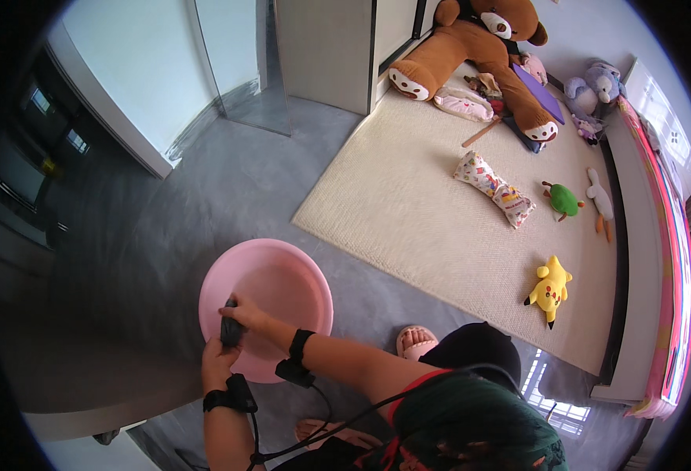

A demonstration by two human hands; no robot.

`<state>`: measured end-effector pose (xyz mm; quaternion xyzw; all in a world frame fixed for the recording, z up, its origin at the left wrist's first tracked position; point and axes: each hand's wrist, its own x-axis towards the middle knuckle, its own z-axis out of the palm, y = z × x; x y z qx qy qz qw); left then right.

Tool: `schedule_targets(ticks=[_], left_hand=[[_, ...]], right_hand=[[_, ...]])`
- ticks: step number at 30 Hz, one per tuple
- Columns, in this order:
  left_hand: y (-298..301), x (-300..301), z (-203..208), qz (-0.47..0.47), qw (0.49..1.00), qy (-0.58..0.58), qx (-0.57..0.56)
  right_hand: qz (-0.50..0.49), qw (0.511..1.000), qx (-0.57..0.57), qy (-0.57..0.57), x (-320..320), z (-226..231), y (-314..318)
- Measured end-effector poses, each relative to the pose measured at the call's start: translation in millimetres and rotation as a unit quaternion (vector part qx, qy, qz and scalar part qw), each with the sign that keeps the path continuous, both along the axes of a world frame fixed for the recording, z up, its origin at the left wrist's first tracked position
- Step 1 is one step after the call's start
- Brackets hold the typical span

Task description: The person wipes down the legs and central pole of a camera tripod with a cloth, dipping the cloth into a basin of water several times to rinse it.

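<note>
1. Fingers of the right hand (245, 315) were curled round the upper end of a small dark cloth (231, 332), pinching it; the fingers of the left hand (218, 363) closed on its lower end, though how tightly could not be told.
2. That cloth lay directly between the two sets of fingers, its long axis running roughly from the left hand's grip up toward the right hand's, over the near rim of a pink basin (282, 275).
3. Neither hand was nearer than the other: both already touched it. A black strap circled each wrist, with a cable trailing back toward the body.
4. Beyond the fingertips spread the basin's shallow bowl; whether it held water could not be made out.
5. Under the basin lay a grey floor (204, 188), and past the fingers to the right began a cream rug (439, 228).
6. Well apart from the fingers, across the rug, sat a big brown teddy bear (479, 47), a patterned bone-shaped cushion (494, 188), a green plush turtle (563, 200) and a yellow plush toy (551, 289).
7. A sandalled foot (417, 342) rested just right of the basin.
</note>
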<state>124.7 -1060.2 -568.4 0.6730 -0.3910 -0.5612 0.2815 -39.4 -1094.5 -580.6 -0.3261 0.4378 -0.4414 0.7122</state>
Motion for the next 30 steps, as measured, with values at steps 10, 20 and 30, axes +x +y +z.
schedule_targets(ticks=[10,20,30], left_hand=[[-28.7,-25.5,-26.8,0.089,0.88,0.434,0.169],[-4.6,-23.8,-10.9,-0.186,0.948,0.251,-0.056],[-16.2,-19.6,-49.6,0.059,0.881,0.468,0.018]], right_hand=[[-0.052,0.984,0.125,-0.116,-12.0,-50.5,-8.6],[-0.035,0.73,-0.464,0.501,-4.7,25.9,31.0],[-0.138,0.87,-0.356,0.313,1.9,29.6,39.1]])
